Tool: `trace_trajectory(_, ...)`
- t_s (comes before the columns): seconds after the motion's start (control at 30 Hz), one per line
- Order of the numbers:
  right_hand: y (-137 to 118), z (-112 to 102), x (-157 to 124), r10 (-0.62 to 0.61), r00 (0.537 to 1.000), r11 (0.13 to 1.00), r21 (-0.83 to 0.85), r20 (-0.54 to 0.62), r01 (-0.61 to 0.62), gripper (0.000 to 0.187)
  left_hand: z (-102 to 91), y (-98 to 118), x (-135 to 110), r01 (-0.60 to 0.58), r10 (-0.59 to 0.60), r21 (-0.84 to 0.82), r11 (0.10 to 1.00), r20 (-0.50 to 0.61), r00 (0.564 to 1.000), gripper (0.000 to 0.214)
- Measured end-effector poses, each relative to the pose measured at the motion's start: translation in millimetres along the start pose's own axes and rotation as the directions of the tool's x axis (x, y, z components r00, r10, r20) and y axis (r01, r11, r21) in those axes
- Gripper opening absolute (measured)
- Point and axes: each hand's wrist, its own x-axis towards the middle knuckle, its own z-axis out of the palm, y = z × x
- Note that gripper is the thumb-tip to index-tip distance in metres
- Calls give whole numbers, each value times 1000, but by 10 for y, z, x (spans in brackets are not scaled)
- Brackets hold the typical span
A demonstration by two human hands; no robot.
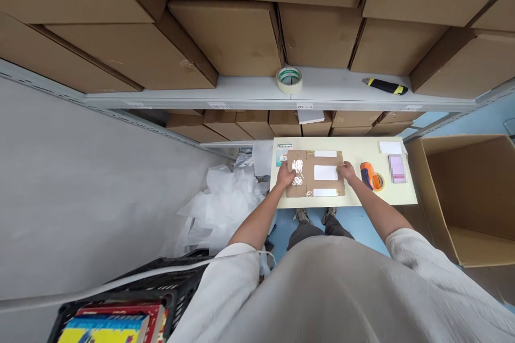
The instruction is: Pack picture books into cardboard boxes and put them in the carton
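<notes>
A flat cardboard package (301,188) lies on the pale yellow table, with shiny clear tape on its left part. White paper pieces show on its right part: a blank label (325,172) in the middle and strips at the upper and lower edges. My left hand (285,176) is closed on the package's left edge, its thumb on top. At the right edge, beside the label, my right hand (346,170) pinches the package; its fingertips are too small to make out fully. A printed leaflet (282,156) peeks out behind the package's upper left corner.
Right of the package are an orange tape dispenser (367,176), a phone (397,169) and white slips (390,147). An open carton (434,193) flanks the table. The shelf holds a tape roll (289,88), a utility knife (386,86) and boxes. White wrapping (225,203) heaps at left.
</notes>
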Motion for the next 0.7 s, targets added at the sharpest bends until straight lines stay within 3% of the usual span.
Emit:
trace_trajectory(0.13, -55, -89, -69, 56, 998, 996, 76, -5, -56, 57, -106, 22, 2, 21, -20, 3, 1000, -57, 998, 45)
trace_trajectory(0.23, -148, -199, -110, 12, 1000, 991, 135, -25, -9, 40, -198, 139, 9, -37, 44, 78, 996, -83, 996, 21)
trace_trajectory(0.3, -242, -301, -121, -36, 996, 983, 175, -79, 50, 33, -247, 283, 8, -94, 102, 84, 992, -97, 990, 17)
trace_trajectory(0.43, -453, -574, -128, -174, 962, 944, 242, -210, 223, 34, -303, 682, -8, -175, 181, 55, 983, -143, 973, 19)
trace_trajectory(0.57, -591, -855, -195, -308, 910, 893, 245, -277, 377, 38, -297, 1067, -33, -168, 162, -14, 986, -205, 965, 33)
trace_trajectory(0.7, -632, -1034, -337, -383, 901, 867, 259, -202, 426, 42, -232, 1280, -81, -213, 191, -174, 961, -135, 972, 51)
